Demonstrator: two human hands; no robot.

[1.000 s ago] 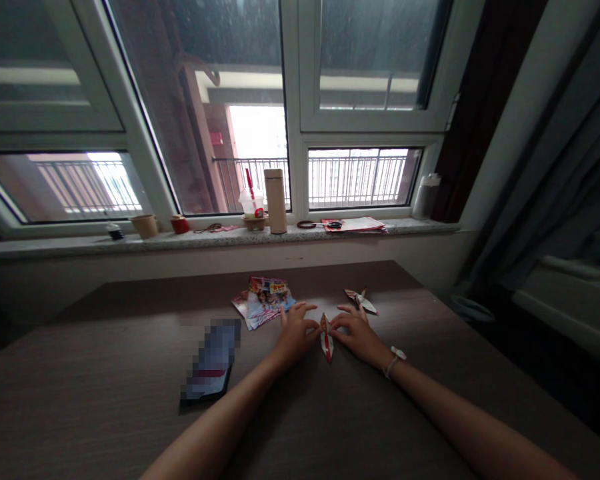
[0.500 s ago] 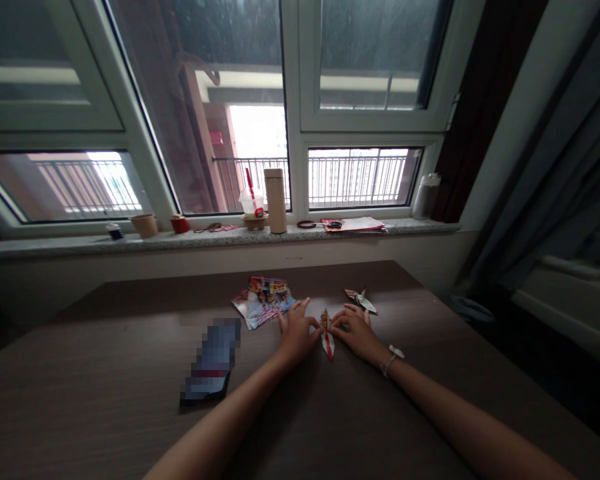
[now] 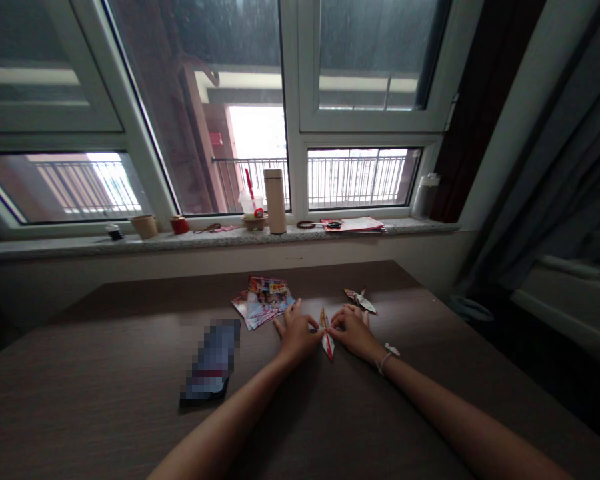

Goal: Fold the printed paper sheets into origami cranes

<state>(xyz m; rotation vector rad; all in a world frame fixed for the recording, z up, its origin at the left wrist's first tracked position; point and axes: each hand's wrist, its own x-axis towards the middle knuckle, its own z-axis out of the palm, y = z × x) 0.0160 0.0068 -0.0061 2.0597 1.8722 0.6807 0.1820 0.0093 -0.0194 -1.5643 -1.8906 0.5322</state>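
Between my two hands lies a small folded paper piece, white with red stripes and a yellowish far tip, pointed at both ends. My left hand pinches its left side with thumb and forefinger, the other fingers spread toward the printed sheets. From the right, my right hand pinches its other side, fingers curled; a pale bracelet circles that wrist. Just beyond my right hand rests a folded paper crane in similar white and red paper. The fingertips partly cover the middle of the folded piece.
Colourful printed sheets lie fanned beyond my left hand. A phone, blurred out, is left of my left forearm. Along the windowsill stand a beige flask, a plastic cup with red straw, scissors and papers.
Both hands stay at the folded paper, with small shifts of the fingers. My right wrist has moved slightly left, and the far tip of the paper has shifted a little.
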